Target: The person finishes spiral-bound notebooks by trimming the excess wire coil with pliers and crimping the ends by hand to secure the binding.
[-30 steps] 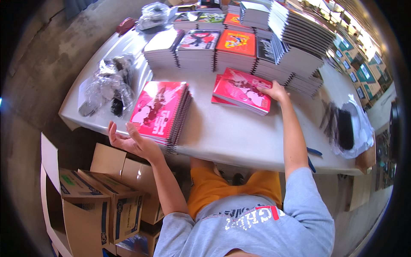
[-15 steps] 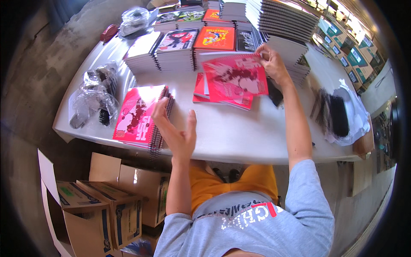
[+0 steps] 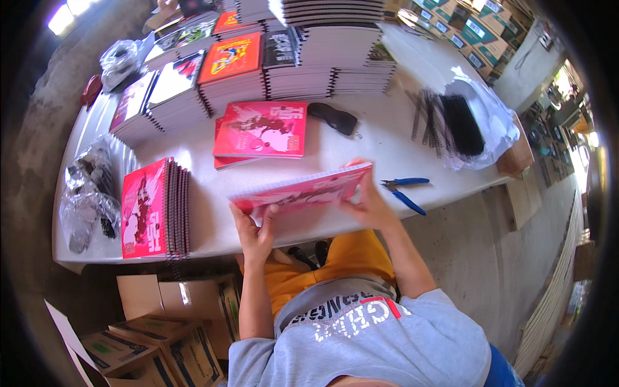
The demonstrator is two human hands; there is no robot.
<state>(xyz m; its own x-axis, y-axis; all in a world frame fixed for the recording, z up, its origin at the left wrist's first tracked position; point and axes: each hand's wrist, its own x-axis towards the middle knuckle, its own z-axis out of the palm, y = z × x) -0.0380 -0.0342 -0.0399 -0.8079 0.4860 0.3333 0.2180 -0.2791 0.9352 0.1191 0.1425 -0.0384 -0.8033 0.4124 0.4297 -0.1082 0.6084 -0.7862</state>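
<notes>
A pink notebook [image 3: 309, 195] is held tilted above the near part of the table, its pale edge uppermost. My left hand [image 3: 256, 233] grips its left end with the thumb on the cover. At the other end, my right hand [image 3: 372, 203] is closed on it. Beyond it lies a small pile of pink notebooks [image 3: 261, 131], with no coil showing on the top one. To the left, a stack of spiral-bound pink notebooks [image 3: 147, 208] has dark coils along its right side. Blue-handled pliers [image 3: 409, 192] rest just right of my right hand.
Tall stacks of notebooks [image 3: 298, 82] line the back of the white table [image 3: 213, 193]. A black object [image 3: 333, 119] lies before them. Black binding coils [image 3: 454, 126] sit on white plastic at right, plastic-wrapped items [image 3: 90, 193] at left. Cardboard boxes [image 3: 151, 348] stand below, lower left.
The pink notebook has come from the pile toward me, in my right hand. My left hand, previously open beside the spiral-bound stack, now grips it too. The view has shifted right, showing the pliers.
</notes>
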